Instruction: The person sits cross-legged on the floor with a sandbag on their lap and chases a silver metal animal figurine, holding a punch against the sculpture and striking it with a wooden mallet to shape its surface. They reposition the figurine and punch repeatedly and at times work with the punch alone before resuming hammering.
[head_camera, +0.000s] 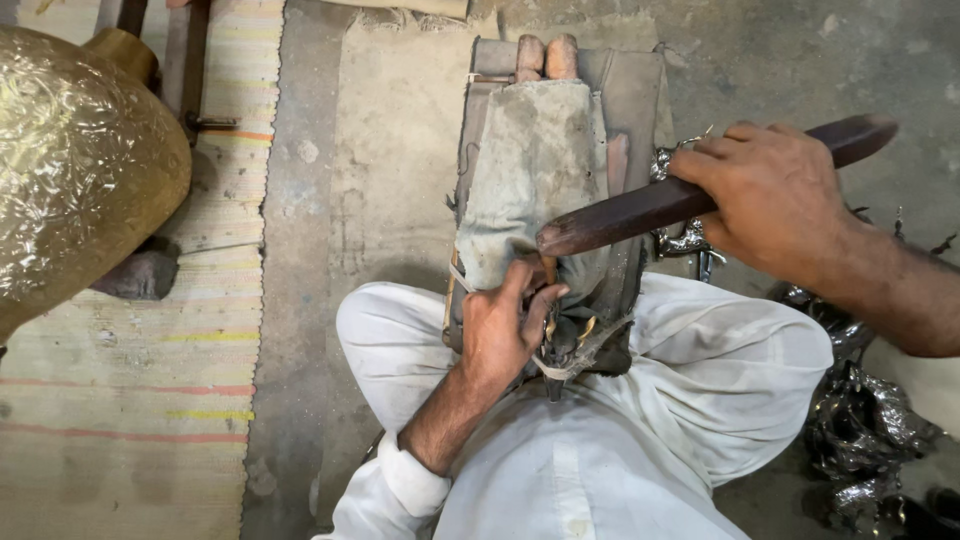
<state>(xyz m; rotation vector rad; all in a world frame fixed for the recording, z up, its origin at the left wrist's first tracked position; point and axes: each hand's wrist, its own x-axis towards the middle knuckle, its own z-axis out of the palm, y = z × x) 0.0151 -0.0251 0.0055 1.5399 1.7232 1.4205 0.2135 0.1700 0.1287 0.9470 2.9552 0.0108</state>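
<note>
Down on the floor now, far left: a big hammered brass vessel, shiny and dimpled, resting on a striped woven mat in faded pink, yellow and orange bands. Beside that, bare grey concrete floor.

Centre next: left hand pressed against the lower end of a padded work block wrapped in worn grey cloth and strapped leather, wedged between white-trousered knees. Fingers curled in tight, thumb up along the cloth, pinching some small piece at the block's lower edge; too hidden to tell what kind. Two reddish wooden pegs poking out at the block's far end.

Right side: right hand clenched fully round a dark wooden mallet, long and flattened, blunt end sitting just above the left fingertips, handle tip jutting out past the knuckles.

Far right: heap of shiny silvery metal pieces on the floor, just beside the right knee.
</note>
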